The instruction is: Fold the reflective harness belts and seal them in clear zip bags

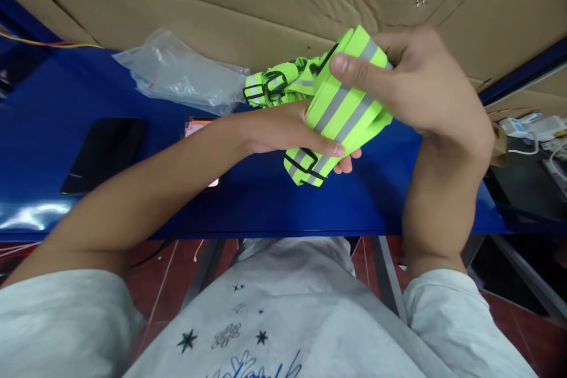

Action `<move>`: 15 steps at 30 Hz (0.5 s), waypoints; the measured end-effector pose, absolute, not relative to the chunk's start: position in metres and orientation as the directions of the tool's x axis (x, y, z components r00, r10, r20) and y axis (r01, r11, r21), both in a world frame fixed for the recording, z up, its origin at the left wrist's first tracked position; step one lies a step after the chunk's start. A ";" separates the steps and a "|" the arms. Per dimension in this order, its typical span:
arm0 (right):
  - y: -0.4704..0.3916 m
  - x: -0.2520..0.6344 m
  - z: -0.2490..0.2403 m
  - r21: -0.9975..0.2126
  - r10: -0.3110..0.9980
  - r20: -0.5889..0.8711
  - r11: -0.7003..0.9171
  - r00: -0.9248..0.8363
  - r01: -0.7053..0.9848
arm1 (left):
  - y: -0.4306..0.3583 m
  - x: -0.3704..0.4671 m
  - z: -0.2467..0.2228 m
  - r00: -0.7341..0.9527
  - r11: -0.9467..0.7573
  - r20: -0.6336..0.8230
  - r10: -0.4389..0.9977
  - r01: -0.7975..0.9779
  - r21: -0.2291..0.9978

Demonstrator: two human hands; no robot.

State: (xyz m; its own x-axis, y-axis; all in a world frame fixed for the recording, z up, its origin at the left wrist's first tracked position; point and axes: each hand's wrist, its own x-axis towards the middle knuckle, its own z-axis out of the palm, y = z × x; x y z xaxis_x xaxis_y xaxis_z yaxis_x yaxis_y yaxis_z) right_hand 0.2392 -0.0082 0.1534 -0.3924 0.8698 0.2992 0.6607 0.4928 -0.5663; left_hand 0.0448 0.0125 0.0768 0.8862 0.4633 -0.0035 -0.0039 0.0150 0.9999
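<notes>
A neon yellow-green reflective strap (343, 109) with grey stripes is gathered in flat folds above the blue table. My left hand (321, 140) is wrapped round its lower part, thumb on top and fingertips showing beyond the far edge. The upper end is pinched by my right hand (398, 74), its thumb lying over the folds. A black buckle (308, 165) hangs at the strap's lower end, near my left hand. Behind my left wrist lies a pile of similar green straps (277, 84) with black buckles, partly hidden by the held one.
Clear plastic bags (186, 74) lie at the back left of the blue table (266, 207). A dark flat case (106, 153) and a phone (214, 182), mostly behind my left forearm, lie left. Cardboard (199, 3) covers the wall behind. White adapters and cables (538, 130) are at right.
</notes>
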 end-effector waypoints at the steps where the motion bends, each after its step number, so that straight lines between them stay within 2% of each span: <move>1: -0.008 0.239 0.152 -0.617 0.878 0.294 0.476 -0.377 0.627 | 0.013 0.044 0.078 0.891 0.013 -0.014 0.454 0.009 1.000; 5: -0.004 0.240 0.149 -0.785 0.896 0.280 0.420 -0.345 0.455 | 0.013 0.040 0.083 0.884 -0.014 -0.024 0.466 0.034 0.999; 11: 0.010 0.242 0.147 -0.940 0.901 0.196 0.285 -0.386 0.187 | 0.009 0.033 0.096 0.878 -0.081 0.047 0.477 -0.009 0.997; 13: 0.017 0.241 0.142 -0.959 0.915 0.136 0.218 -0.381 0.181 | 0.007 0.032 0.100 0.867 -0.142 0.077 0.492 -0.007 0.990; 15: 0.022 0.238 0.136 -0.931 0.930 0.179 0.266 -0.320 0.252 | 0.005 0.032 0.102 0.837 -0.182 0.109 0.536 -0.011 0.983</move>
